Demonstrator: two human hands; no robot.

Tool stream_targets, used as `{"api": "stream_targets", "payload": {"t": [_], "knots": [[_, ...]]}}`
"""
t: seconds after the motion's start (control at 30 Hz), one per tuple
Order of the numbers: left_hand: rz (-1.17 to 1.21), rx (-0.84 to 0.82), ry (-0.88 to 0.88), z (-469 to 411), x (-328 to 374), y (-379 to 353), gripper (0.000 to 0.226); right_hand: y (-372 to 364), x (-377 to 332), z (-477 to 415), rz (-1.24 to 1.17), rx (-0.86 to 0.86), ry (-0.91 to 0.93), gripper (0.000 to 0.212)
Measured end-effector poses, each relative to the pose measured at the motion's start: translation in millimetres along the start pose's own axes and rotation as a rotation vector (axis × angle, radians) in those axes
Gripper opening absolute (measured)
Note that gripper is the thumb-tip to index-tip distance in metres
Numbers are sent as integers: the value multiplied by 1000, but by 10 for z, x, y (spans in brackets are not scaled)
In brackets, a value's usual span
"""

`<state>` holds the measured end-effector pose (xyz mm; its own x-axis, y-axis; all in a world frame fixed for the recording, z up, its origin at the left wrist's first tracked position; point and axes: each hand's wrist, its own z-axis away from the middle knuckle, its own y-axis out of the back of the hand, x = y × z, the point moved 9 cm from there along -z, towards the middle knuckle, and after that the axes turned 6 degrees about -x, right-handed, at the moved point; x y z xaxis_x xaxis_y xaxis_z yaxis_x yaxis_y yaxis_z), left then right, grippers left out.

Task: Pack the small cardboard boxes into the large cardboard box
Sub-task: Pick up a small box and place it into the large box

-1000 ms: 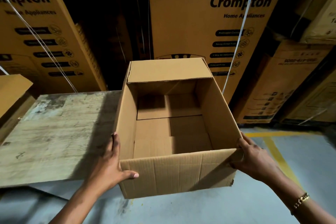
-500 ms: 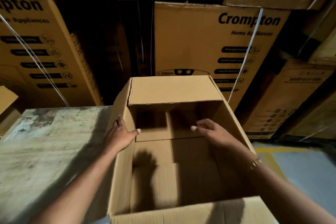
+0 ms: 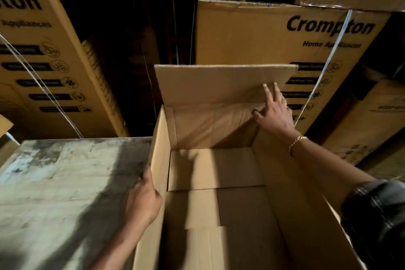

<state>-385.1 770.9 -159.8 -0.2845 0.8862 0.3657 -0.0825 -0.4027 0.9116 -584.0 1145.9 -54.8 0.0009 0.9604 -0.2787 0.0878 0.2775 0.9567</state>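
Beside stacked cartons, left hand (image 3: 143, 199) grips large box (image 3: 219, 166) wall, right hand (image 3: 275, 112) spread flat on flap (image 3: 214, 83)

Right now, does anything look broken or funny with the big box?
Nothing looks broken. The large cardboard box sits open and empty; its far flap stands up under the right hand, and the left hand holds the side wall.

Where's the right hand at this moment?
Upper right of the head view: the right hand lies flat on the raised far flap of the large open brown cardboard box, fingers spread near the flap's right edge.
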Motion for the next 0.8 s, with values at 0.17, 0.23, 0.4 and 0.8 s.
{"api": "stream_targets", "payload": {"t": [0.17,0.23,0.4,0.8], "knots": [[-24,3,18,34,9,58,81,-7,182,-722,4,-100,3,79],[-24,3,32,44,31,70,81,-133,262,-912,31,-149,-10,75],[-34,16,32,87,154,155,75,-481,444,-987,-24,-249,-28,82],[-109,-42,104,189,253,187,64,-592,1078,516,-15,-276,-163,86]]}}
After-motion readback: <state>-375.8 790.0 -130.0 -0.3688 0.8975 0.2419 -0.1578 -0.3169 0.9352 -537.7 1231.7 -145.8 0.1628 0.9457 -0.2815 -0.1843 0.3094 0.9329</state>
